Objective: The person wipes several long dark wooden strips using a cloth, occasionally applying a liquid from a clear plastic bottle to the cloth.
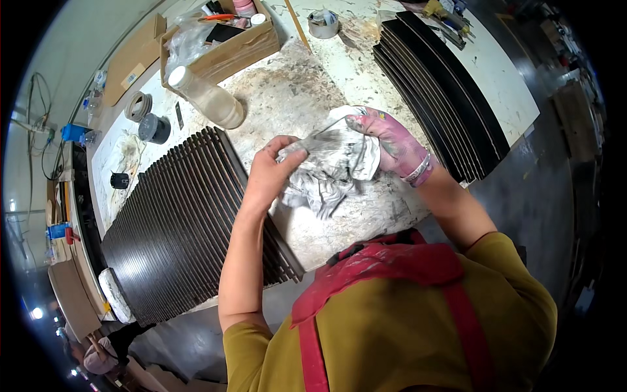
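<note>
A white rag [336, 157], smudged with dark stains, is stretched between my two hands above the worktable. My bare left hand [271, 166] pinches its left edge between thumb and fingers. On the other side my right hand [392, 140], in a stained pink glove, grips the rag's upper right part. The lower folds of the rag hang loosely toward the table. Left of my left forearm lies a long overlapping row of dark strips [176, 222]. A fanned stack of black curved panels [444, 91] lies beyond my right hand.
A cloudy plastic bottle [212, 101] stands in front of a cardboard box [225, 55] of supplies. Nearby are a dark jar [154, 128], a tape roll [138, 106] and a small black cup [119, 180]. Another tape roll [322, 24] sits at the far side of the stained table [281, 91].
</note>
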Demonstrator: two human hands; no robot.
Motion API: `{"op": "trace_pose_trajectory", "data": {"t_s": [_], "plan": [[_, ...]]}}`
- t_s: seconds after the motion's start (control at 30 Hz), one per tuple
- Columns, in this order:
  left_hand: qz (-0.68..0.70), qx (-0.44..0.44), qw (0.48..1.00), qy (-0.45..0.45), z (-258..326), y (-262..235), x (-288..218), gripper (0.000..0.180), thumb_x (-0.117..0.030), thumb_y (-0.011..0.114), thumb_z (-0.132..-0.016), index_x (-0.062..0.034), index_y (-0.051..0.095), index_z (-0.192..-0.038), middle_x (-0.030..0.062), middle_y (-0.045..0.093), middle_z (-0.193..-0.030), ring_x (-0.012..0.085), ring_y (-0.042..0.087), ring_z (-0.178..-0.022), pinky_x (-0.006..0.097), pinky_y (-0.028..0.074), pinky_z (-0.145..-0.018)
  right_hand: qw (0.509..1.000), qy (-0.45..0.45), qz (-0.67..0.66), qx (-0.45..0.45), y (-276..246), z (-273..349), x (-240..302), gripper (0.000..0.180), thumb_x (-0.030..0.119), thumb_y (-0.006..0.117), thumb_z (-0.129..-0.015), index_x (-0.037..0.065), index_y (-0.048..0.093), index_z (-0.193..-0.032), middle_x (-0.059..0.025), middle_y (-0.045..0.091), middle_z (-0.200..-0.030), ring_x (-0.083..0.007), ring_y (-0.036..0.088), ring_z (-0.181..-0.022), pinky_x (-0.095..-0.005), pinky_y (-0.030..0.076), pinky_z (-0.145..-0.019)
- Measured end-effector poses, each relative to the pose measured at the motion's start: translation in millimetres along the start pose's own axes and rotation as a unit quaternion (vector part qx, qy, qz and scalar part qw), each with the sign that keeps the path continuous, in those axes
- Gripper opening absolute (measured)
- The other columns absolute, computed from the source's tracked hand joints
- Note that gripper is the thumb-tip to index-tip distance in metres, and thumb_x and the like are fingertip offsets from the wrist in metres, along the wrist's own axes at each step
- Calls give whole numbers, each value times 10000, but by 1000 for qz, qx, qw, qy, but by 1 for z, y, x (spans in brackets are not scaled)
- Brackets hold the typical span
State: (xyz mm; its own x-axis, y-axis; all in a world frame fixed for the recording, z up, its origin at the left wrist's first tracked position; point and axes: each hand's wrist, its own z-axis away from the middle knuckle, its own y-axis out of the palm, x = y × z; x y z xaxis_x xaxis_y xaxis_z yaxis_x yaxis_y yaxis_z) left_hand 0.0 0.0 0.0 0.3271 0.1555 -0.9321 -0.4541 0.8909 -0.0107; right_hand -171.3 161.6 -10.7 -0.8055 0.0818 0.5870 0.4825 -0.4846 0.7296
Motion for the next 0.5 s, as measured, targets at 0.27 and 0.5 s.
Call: {"op": "trace_pose_trajectory", "data": {"t_s": [0.27, 0.5], "plan": [[356, -11, 934, 19, -1, 23, -6, 273, -246, 595, -898, -42, 564, -1076, 83, 642, -932, 192, 626, -851, 342, 520, -775, 987, 55, 103, -106, -11, -19, -33, 459, 112, 614, -874, -17, 421, -1270, -172, 595, -1120, -231, 617, -1026, -345, 553, -836], [596, 106, 795, -38, -23, 27, 5, 279, -360, 606, -883, -83, 609, -908, 98, 660, -872, 235, 637, -809, 379, 520, -757, 965, 101, -200, 137, -24, -11, -67, 453, 260, 424, -980, 17, 404, -1362, -120, 515, -1325, -211, 521, -1191, -406, 430, -1007]]}}
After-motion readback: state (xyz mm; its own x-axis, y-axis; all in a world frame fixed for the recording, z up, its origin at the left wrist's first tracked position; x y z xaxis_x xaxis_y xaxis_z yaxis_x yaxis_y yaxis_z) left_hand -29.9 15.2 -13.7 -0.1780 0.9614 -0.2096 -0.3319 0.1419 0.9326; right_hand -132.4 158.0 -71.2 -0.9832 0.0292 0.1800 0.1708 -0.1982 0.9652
